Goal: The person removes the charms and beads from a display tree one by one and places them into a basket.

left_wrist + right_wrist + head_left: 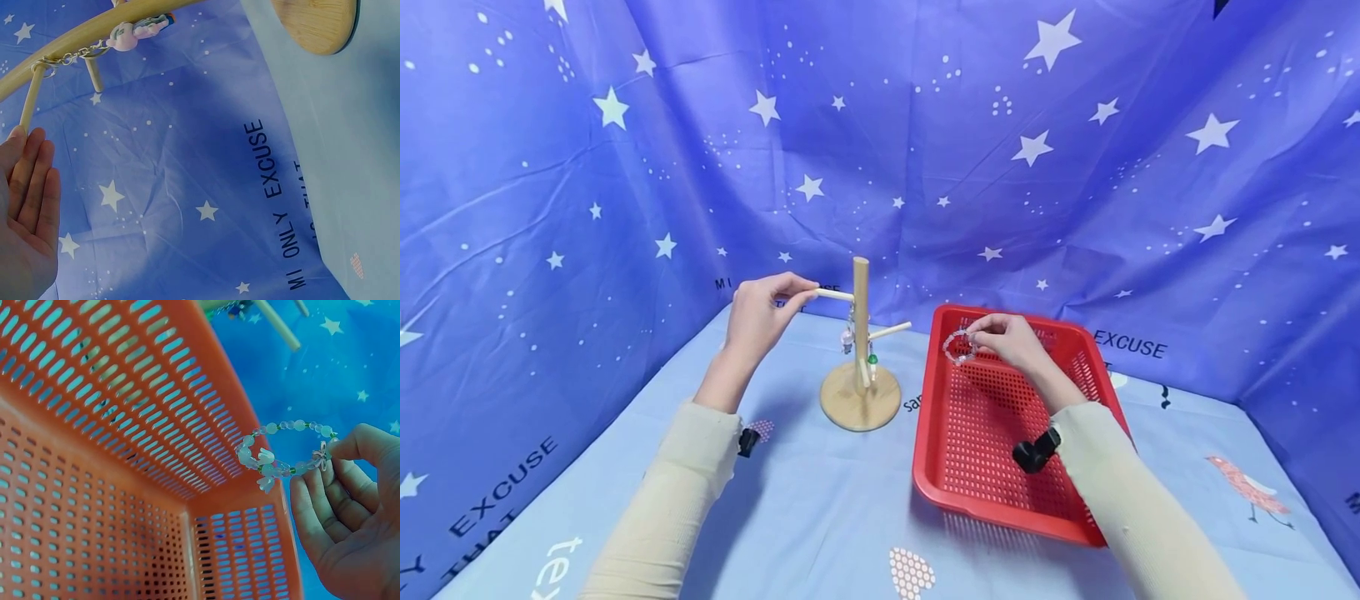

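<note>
Left fingers (pixel 45 194) closed on the tip of a slim pale wooden peg (pixel 835 294); right fingers (pixel 310 519) pinch a translucent beaded bracelet (pixel 300 425) near the red plastic basket's (pixel 928 400) far-left corner. Loose pinch could drop it; peg tug could tip the round-based wooden stand (pixel 861 279). Blue starry cloth (pixel 156 219) reads "MI ONLY EXCUSE"

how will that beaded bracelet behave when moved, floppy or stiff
The beaded bracelet is probably flexible, since separate beads form its loop. It is likely light: the right hand just pinches one side. Its smooth, rounded beads could be slippery.
</note>
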The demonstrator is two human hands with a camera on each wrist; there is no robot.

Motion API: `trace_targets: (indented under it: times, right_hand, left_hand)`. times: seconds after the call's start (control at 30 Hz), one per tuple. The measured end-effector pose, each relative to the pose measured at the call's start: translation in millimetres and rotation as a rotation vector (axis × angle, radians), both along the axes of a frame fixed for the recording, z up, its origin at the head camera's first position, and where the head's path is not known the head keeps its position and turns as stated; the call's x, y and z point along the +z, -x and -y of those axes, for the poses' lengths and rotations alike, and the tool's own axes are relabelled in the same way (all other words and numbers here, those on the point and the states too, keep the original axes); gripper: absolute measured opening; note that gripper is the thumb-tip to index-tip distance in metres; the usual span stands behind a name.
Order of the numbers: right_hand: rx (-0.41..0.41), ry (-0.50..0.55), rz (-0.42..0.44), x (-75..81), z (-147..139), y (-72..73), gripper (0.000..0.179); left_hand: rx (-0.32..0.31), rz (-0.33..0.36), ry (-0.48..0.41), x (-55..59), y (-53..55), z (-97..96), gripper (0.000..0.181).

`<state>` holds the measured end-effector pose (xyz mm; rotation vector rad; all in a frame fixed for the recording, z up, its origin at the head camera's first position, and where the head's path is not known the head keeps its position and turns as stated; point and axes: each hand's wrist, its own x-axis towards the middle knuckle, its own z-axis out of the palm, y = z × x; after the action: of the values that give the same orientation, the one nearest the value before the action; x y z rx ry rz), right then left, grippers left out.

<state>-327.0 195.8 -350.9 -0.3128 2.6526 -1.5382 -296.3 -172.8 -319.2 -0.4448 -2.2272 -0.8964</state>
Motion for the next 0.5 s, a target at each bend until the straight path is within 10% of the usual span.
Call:
trace_targets:
  times: [0.5]
  right_hand:
    - [0.043,-0.030,0.128,-28.9,-7,11.4,0.025]
  left_hand:
    - [0.003,0.003,0.004,0.8,0.3,-0.1,0.013]
